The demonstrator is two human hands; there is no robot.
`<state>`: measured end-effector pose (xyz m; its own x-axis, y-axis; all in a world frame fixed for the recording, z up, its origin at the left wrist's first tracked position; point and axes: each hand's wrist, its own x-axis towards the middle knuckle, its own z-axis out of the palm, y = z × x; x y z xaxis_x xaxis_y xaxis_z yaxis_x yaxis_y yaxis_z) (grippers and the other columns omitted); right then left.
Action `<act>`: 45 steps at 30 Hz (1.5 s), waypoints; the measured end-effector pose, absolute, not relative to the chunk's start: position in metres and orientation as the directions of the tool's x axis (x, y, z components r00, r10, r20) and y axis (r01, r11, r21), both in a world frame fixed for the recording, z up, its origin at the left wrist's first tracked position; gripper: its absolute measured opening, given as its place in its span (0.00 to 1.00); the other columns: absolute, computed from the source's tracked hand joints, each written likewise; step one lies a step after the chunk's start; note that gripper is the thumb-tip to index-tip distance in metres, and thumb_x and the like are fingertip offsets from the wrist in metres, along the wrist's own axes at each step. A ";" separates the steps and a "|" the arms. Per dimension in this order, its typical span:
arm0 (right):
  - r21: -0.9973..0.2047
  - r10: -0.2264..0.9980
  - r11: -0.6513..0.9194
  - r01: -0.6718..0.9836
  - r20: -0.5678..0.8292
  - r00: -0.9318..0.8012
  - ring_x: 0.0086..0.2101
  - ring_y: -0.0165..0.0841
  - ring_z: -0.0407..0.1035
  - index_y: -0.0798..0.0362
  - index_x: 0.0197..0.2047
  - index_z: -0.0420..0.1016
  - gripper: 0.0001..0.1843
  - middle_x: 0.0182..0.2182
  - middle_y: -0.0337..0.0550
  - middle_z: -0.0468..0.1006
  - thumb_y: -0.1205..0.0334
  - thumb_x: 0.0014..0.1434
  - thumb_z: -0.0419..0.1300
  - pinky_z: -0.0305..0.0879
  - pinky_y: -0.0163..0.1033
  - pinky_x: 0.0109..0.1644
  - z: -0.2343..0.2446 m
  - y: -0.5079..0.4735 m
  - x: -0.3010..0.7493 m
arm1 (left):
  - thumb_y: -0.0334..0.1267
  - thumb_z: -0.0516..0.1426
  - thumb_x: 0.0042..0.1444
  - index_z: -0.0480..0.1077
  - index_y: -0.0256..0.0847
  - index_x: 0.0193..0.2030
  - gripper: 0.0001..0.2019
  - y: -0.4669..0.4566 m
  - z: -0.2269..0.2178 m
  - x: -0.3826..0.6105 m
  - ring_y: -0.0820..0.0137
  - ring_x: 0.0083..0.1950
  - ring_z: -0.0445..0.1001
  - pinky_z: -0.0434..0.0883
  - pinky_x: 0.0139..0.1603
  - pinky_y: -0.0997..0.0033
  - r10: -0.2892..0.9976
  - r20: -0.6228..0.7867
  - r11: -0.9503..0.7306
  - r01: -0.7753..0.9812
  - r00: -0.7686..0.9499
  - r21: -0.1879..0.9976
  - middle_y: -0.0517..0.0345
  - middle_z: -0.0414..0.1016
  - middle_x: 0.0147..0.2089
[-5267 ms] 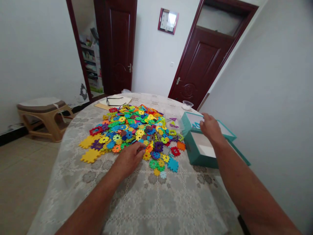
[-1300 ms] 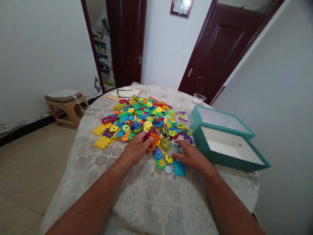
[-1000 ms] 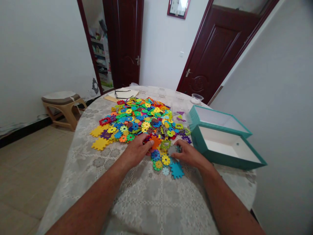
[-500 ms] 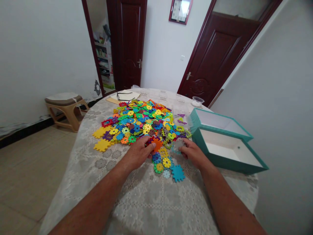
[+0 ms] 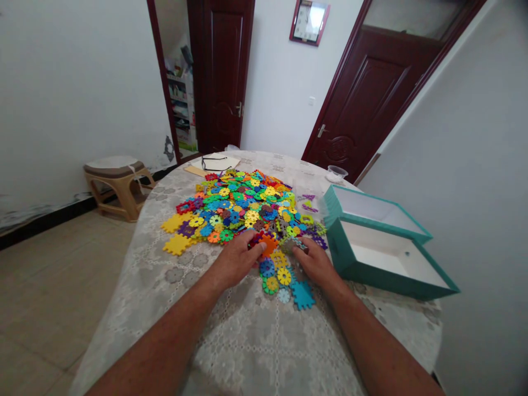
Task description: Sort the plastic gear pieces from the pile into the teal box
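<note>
A heap of colourful plastic gear-shaped pieces [image 5: 243, 206] covers the middle of a round table under a lace cloth [image 5: 264, 341]. My left hand [image 5: 237, 258] rests at the heap's near edge, thumb and fingers closed on an orange piece [image 5: 269, 243]. My right hand [image 5: 315, 263] lies just to its right with fingers curled on a grey-green piece [image 5: 292, 245]. Loose blue, yellow and green pieces [image 5: 284, 280] lie between and in front of both hands. A teal box [image 5: 385, 261] with a white inside stands to the right of my right hand.
The teal box lid [image 5: 371, 206] sits behind the box. Black glasses on paper [image 5: 214, 162] and a small clear cup [image 5: 337, 173] lie at the table's far side. A wooden stool [image 5: 117, 181] stands on the floor at left. Two dark doors are beyond.
My right hand came back from the teal box to the heap, then slid left toward my left hand and curled on a piece. My left hand stays on the orange piece.
</note>
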<state>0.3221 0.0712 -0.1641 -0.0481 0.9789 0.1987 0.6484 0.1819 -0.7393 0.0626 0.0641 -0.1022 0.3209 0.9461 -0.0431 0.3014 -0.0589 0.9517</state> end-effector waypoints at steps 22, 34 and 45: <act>-0.915 0.996 0.092 0.394 0.086 -0.032 0.25 0.34 0.68 0.50 0.46 0.74 0.13 0.26 0.35 0.75 0.53 0.61 0.60 0.64 0.37 0.29 -0.128 0.046 0.291 | 0.50 0.55 0.65 0.76 0.45 0.56 0.19 0.059 -0.112 0.063 0.63 0.44 0.79 0.75 0.40 0.69 0.855 0.030 -0.181 0.243 0.518 0.953 0.54 0.81 0.48; -0.828 0.930 0.326 0.456 0.194 -0.313 0.48 0.41 0.75 0.44 0.64 0.69 0.31 0.52 0.42 0.79 0.60 0.58 0.67 0.71 0.44 0.53 -0.113 0.029 0.279 | 0.51 0.57 0.65 0.70 0.48 0.69 0.27 0.068 -0.131 0.063 0.54 0.64 0.74 0.74 0.58 0.60 0.885 0.099 -0.272 0.334 0.455 0.903 0.50 0.75 0.66; -0.617 0.939 0.289 0.732 0.332 -0.091 0.36 0.37 0.71 0.48 0.54 0.75 0.19 0.39 0.41 0.80 0.67 0.59 0.57 0.65 0.40 0.43 -0.046 0.036 0.318 | 0.53 0.57 0.65 0.73 0.42 0.52 0.19 0.063 -0.118 0.080 0.61 0.41 0.81 0.77 0.42 0.65 0.852 0.021 -0.143 0.193 0.522 0.971 0.52 0.83 0.42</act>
<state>0.3181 0.0360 -0.0457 -0.0914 0.9390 0.3317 0.7317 0.2892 -0.6172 0.0799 0.0633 -0.1179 0.5223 0.8525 0.0215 0.1928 -0.1425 0.9708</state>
